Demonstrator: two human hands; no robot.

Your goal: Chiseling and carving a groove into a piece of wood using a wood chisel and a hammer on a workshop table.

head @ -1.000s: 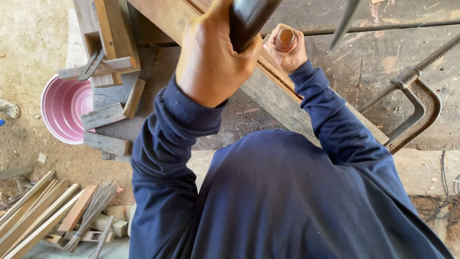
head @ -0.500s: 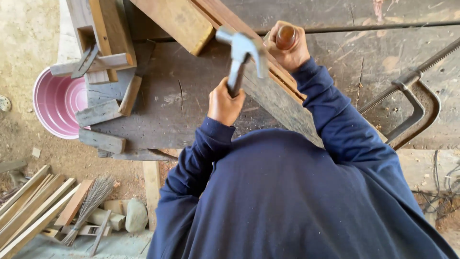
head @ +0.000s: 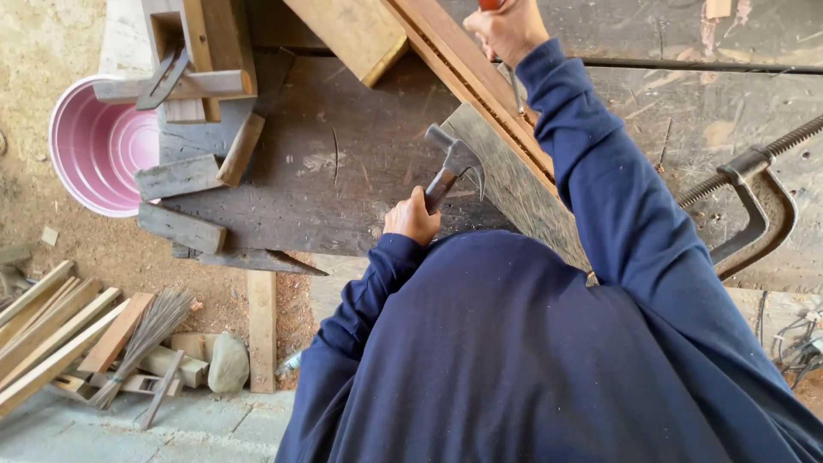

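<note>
The left hand (head: 412, 219) is wrapped tight around the handle of a claw hammer (head: 454, 167), whose steel head sits low over the dark worktop (head: 343, 180), just beside the grey weathered plank (head: 523, 193) that runs diagonally under the person's arms. The right hand (head: 513, 30), at the top edge of the view, is clenched on a tool with a reddish handle (head: 490, 4), mostly cut off; a thin metal shank (head: 514, 90) drops from it to the reddish-brown wooden strip (head: 476, 86) lying along the plank's upper edge. Both sleeves are dark blue.

A pale thick board (head: 356, 34) lies left of the strip. Further left, short offcuts (head: 180, 176) are scattered on the worktop, with a pink plastic bucket (head: 94, 146) partly beneath them on the sandy ground. At the right, a large steel screw clamp (head: 754, 210) rests on the worktop. Lower left, wooden slats (head: 47, 326), a small broom (head: 141, 339) and a stone (head: 227, 364) lie on the floor.
</note>
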